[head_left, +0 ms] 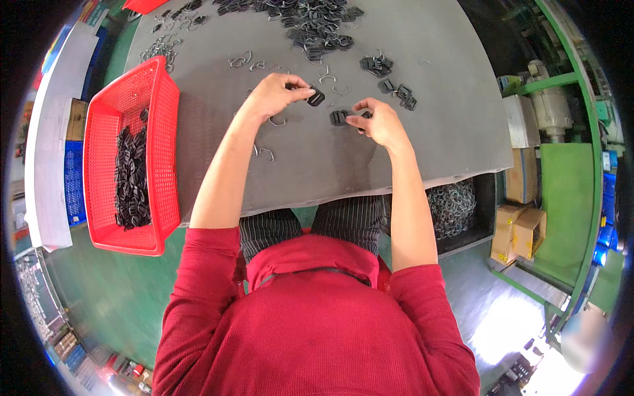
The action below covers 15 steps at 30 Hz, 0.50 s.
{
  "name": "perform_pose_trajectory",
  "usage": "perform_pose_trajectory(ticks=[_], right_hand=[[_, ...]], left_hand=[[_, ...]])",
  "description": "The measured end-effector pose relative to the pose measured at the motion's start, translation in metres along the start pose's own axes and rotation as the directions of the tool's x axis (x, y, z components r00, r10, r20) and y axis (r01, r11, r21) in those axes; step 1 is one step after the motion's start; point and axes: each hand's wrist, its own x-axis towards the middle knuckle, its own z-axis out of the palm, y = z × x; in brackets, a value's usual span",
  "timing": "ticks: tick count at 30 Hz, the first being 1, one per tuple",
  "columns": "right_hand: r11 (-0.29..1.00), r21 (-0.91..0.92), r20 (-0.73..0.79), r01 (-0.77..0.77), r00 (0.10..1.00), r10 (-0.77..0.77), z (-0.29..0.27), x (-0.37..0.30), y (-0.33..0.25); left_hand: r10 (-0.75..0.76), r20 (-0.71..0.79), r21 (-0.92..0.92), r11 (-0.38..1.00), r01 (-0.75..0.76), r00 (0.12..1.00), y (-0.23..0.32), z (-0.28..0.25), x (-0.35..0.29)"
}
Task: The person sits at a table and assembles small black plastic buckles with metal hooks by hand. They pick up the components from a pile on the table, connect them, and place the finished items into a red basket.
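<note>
Over the grey tabletop, my left hand [275,96] pinches a small black slotted buckle [316,98] between thumb and fingertips. To its right, my right hand [382,123] is closed, with thumb and forefinger on another black buckle [339,118]. Something dark also shows under the curled fingers of the right hand, too hidden to name. The two buckles are apart. Bent metal wire hooks [266,153] lie near my left forearm, and more wire hooks [326,76] lie just beyond the hands. A few loose black buckles [399,92] rest beyond my right hand.
A large heap of black buckles [317,26] covers the table's far side. On the left stands a red plastic basket [169,132] with black pieces inside. A dark bin [485,224] of metal hooks sits below the table's right edge. Cardboard boxes [525,231] stand farther right.
</note>
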Motion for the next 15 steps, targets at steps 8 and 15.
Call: perform_pose_trajectory(ticks=[8, 15], right_hand=[[0.823, -0.548, 0.071, 0.15, 0.989, -0.133, 0.025, 0.012, -0.018], [0.891, -0.305, 0.418, 0.337, 0.888, -0.193, 0.066, 0.016, -0.109]], left_hand=[[0.287, -0.588, 0.275, 0.95, -0.146, 0.757, 0.006, -0.091, -0.142], [0.424, -0.847, 0.53, 0.727, 0.438, 0.322, -0.049, -0.171, -0.27]])
